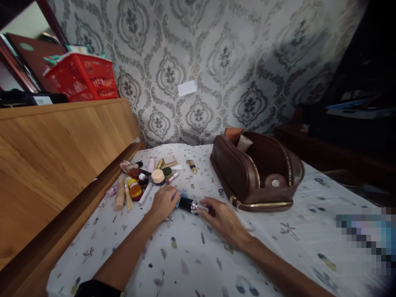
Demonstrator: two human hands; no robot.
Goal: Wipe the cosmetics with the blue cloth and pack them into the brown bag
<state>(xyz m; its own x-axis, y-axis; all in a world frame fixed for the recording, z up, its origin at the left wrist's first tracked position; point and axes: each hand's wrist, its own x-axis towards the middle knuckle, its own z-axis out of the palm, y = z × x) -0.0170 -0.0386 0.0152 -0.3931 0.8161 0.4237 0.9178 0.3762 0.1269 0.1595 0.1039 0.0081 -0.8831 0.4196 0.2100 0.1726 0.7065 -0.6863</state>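
"Tube of glossy black with a shiny silver end [186, 204], lying low over the white printed cloth [185, 255], right between the two hands! What's the hold?"

"Left hand [165, 203] — palm down, fingers curled over the bluish end [177, 199]. Right hand [221, 218] has thumb and fingertips pinched on the silver end."

"And how's it going to handle?"

"Light and stiff, I'd judge; that shine suggests a slippery surface, and the round body could roll. The black middle is uncovered, so that's a firm place to grip. What the blue part is made of, I can't tell."

"Room to move?"

"Tight at far left! A crowded cluster of small cosmetic jars, tubes and bottles [142, 182] sits just past the left hand, the light-brown wooden panel [62, 144] beyond. Over on the right, the open brown leather bag with gold zips [247, 185] has its front edge near the right hand. The near side is best — bare cloth between the forearms."
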